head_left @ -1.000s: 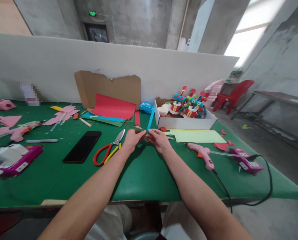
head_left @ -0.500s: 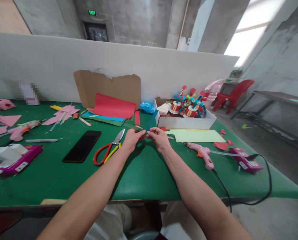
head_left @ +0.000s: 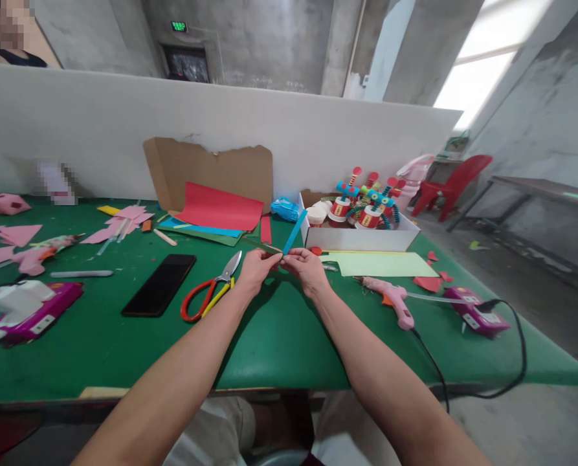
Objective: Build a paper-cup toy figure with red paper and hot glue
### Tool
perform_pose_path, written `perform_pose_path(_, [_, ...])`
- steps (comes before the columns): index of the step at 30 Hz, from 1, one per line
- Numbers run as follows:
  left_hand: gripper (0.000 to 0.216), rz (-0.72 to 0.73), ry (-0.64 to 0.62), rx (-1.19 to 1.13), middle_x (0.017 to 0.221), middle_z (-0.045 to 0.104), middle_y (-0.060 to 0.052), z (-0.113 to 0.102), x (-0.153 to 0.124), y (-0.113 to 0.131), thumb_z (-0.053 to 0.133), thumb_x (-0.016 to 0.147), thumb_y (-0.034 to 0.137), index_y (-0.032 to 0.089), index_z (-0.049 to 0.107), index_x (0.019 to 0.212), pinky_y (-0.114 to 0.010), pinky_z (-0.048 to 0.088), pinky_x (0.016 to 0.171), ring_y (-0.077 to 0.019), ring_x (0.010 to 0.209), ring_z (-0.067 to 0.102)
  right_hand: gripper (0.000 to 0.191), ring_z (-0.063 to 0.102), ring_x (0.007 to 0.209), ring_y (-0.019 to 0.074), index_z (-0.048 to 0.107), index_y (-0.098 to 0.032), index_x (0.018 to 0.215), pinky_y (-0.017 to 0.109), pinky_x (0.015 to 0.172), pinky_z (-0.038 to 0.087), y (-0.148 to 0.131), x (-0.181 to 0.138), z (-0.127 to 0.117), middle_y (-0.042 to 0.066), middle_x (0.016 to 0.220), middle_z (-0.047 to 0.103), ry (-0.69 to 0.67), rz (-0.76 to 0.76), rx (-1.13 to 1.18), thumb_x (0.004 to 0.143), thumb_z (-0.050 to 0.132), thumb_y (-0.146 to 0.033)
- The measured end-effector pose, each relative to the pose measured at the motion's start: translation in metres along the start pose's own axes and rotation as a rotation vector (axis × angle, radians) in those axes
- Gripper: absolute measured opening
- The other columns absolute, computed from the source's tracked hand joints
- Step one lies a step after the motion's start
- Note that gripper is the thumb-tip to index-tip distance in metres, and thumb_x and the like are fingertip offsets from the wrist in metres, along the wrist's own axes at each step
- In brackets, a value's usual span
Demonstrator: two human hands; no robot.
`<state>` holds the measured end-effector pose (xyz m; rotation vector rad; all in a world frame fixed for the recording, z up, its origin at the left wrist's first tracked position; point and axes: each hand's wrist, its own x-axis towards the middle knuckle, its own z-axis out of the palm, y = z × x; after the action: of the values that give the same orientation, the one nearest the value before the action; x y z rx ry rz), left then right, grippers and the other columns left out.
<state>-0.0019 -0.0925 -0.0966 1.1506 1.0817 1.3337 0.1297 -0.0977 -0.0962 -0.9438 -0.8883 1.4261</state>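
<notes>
Above the table, both of my hands meet at the fingertips, pinching two narrow paper strips where their ends come together. A blue paper strip [head_left: 296, 232] rises up and to the right from the pinch. The dark green paper strip [head_left: 261, 244] runs off to the left, past my left hand [head_left: 260, 268]. My right hand [head_left: 309, 268] is closed on the joined ends from the other side; the fingers hide the exact overlap. Left of my left hand lie scissors [head_left: 211, 287] with one red and one yellow handle.
A white box [head_left: 361, 241] of paper-cup figures [head_left: 369, 215] stands behind my right hand. Coloured paper sheets [head_left: 221, 210] lie behind my left. A phone [head_left: 160, 285] is at left; a corded pink glue gun [head_left: 390, 299] and purple power strip [head_left: 477, 314] are at right.
The blue strip has turned its lit face towards me and tilts further right. My hands stay almost in place. A person has come into view behind the partition at upper left.
</notes>
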Motion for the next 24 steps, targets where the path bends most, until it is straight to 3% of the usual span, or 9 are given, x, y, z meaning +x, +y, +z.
perform_pose_path(6, [0.014, 0.132, 0.0, 0.226, 0.059, 0.064, 0.0, -0.0025, -0.0003, 0.0048, 0.073, 0.059, 0.029, 0.018, 0.067, 0.064, -0.024, 0.042, 0.054, -0.013, 0.056, 0.054, 0.022, 0.059, 0.049, 0.0087, 0.061, -0.015, 0.063, 0.021, 0.055, 0.051, -0.0018, -0.0004, -0.0012, -0.004, 0.053, 0.062, -0.011, 0.0, -0.174, 0.056, 0.082, -0.021])
perform_pose_path(12, [0.028, -0.004, 0.004, -0.045, 0.059, 0.06, 0.003, -0.0007, -0.0005, 0.0034, 0.077, 0.056, 0.035, 0.016, 0.063, 0.07, -0.022, 0.041, 0.052, -0.0092, 0.051, 0.051, 0.022, 0.062, 0.054, 0.0108, 0.061, -0.015, 0.065, 0.026, 0.063, 0.056, -0.0022, -0.0026, 0.0016, -0.002, 0.057, 0.064, 0.019, 0.051, -0.069, 0.057, 0.081, -0.02])
perform_pose_path(24, [0.031, -0.053, -0.063, -0.054, 0.06, 0.061, 0.001, 0.0014, -0.0019, 0.0016, 0.077, 0.057, 0.04, 0.015, 0.065, 0.07, -0.023, 0.043, 0.055, -0.01, 0.054, 0.053, 0.021, 0.061, 0.052, 0.0098, 0.06, -0.016, 0.065, 0.025, 0.063, 0.056, -0.0023, -0.0023, 0.0031, -0.001, 0.059, 0.066, 0.047, 0.076, -0.009, 0.06, 0.08, -0.017])
